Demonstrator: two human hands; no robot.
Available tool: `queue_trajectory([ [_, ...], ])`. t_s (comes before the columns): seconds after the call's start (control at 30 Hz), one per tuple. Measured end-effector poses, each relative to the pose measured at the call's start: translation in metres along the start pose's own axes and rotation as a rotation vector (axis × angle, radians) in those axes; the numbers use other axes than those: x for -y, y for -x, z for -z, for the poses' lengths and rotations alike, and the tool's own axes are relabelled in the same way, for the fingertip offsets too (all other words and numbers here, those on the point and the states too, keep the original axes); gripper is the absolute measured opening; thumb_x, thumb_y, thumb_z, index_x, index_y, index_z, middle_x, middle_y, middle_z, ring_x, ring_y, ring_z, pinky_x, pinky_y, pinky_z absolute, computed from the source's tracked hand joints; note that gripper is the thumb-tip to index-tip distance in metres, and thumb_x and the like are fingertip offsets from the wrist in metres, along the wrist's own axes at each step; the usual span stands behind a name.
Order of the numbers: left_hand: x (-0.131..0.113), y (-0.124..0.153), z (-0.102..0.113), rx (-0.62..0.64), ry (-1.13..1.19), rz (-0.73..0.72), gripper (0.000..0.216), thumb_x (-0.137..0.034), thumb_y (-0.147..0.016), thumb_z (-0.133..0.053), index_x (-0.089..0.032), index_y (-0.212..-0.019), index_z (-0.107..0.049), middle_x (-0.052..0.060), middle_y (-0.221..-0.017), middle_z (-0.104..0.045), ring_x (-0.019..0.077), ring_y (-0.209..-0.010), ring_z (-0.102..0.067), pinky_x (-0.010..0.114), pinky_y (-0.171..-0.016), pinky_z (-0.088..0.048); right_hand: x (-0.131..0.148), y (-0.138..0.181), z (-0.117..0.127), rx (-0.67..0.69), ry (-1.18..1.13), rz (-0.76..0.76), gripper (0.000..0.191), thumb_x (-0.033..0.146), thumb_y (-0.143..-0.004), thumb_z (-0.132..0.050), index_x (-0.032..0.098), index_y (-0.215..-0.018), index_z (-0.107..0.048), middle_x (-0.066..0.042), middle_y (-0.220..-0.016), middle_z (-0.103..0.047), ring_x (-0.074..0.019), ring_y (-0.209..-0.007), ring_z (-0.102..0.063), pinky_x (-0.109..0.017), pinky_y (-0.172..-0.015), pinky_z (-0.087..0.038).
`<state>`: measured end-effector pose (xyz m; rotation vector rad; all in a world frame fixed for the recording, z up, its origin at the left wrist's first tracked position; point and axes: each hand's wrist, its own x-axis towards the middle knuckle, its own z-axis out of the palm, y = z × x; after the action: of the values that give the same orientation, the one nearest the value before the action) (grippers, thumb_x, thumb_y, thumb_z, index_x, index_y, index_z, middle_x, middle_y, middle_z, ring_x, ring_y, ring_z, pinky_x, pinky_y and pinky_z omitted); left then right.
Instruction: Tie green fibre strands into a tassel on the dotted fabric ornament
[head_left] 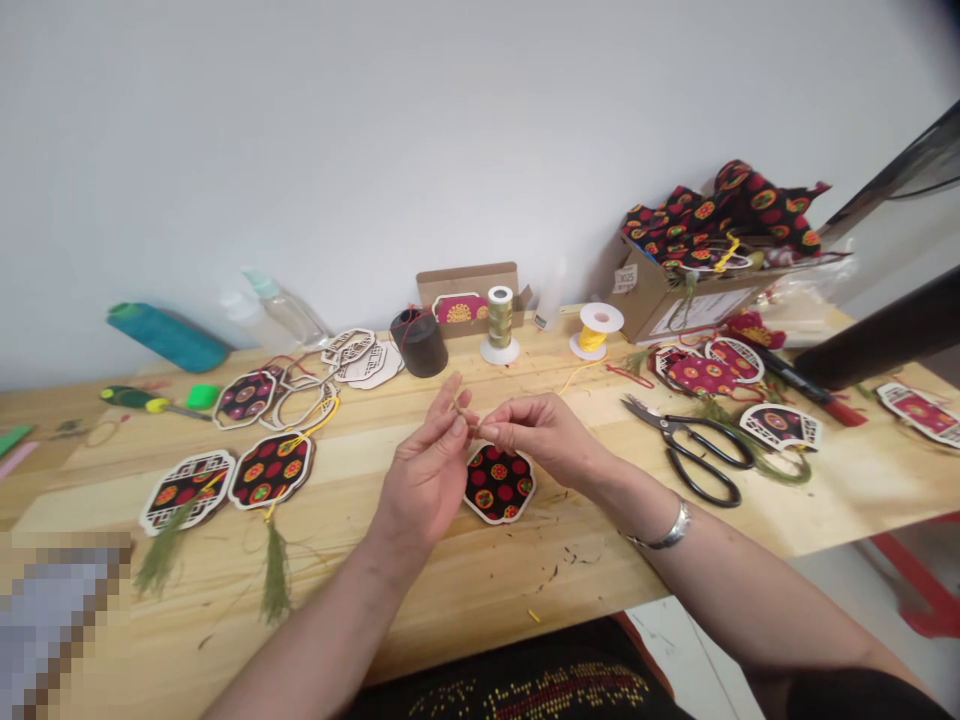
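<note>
- Wooden counter: it runs from left to right below the far wall and carries everything within reach.
- Cardboard box: far right, apparently serving as storage, with patterned cloth heaped in its top.
- Hands: the left hand and right hand meet near the middle, just above the counter, thumbs and forefingers pinched nearly tip to tip, presumably for fine control of something so slight. The left hand's other fingers are only loosely bent.
- Black-handled scissors: right of the right hand, blades slightly parted, probably left there for easy pickup.
- Two fabric panels with tassels: side by side on the left, seemingly set aside from the working spot.
- Single fabric panel: flat, pattern up, directly beneath the hands, likely kept central for convenience.
- Black thread cone, green-gold spool, yellow spool: a far row, upright, perhaps so thread pulls freely.
- Thin tan strand: between both hands' fingertips; its ends are too small to tell.
</note>
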<state>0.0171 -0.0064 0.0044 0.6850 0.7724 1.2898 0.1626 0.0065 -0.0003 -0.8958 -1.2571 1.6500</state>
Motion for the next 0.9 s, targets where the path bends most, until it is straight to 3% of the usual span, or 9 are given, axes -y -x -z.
queue_trajectory([
  [0.37, -0.016, -0.008, 0.007, 0.044, 0.124, -0.038, 0.014, -0.017, -0.081, -0.056, -0.02, -0.078, -0.069, 0.003, -0.11, -0.067, 0.0198, -0.115, -0.053, 0.038, -0.102, -0.04, 0.007, -0.008, 0.017, -0.153, 0.162, 0.01, 0.024, 0.038, -0.067, -0.07, 0.014, -0.066, -0.066, 0.003, -0.057, -0.055, -0.0073, -0.055, -0.044, -0.023, -0.055, -0.034],
  [0.77, -0.02, -0.007, 0.013, 0.007, 0.114, -0.094, 0.006, -0.021, -0.076, -0.062, -0.023, -0.074, -0.068, -0.001, -0.097, -0.07, 0.0169, -0.103, -0.06, 0.034, -0.097, -0.044, 0.013, -0.01, 0.024, -0.221, 0.146, 0.026, 0.021, 0.034, -0.067, -0.07, 0.014, -0.062, -0.064, 0.003, -0.056, -0.055, -0.007, -0.054, -0.044, -0.024, -0.056, -0.034],
  [0.83, -0.025, -0.002, 0.015, 0.036, 0.124, -0.079, 0.005, -0.025, -0.073, -0.065, -0.026, -0.069, -0.069, -0.003, -0.088, -0.072, 0.0169, -0.092, -0.064, 0.034, -0.091, -0.049, 0.015, -0.008, 0.024, -0.184, 0.15, 0.061, 0.019, 0.033, -0.067, -0.07, 0.015, -0.063, -0.065, 0.003, -0.055, -0.055, -0.007, -0.054, -0.044, -0.023, -0.056, -0.035],
  [0.9, -0.031, 0.001, 0.017, 0.104, 0.152, -0.017, 0.013, -0.042, -0.072, -0.063, -0.032, -0.068, -0.069, -0.003, -0.062, -0.068, 0.0173, -0.073, -0.066, 0.036, -0.077, -0.054, 0.017, -0.005, 0.023, -0.097, 0.169, 0.09, 0.018, 0.032, -0.067, -0.07, 0.016, -0.064, -0.066, 0.003, -0.057, -0.057, -0.0073, -0.054, -0.046, -0.023, -0.055, -0.037],
])
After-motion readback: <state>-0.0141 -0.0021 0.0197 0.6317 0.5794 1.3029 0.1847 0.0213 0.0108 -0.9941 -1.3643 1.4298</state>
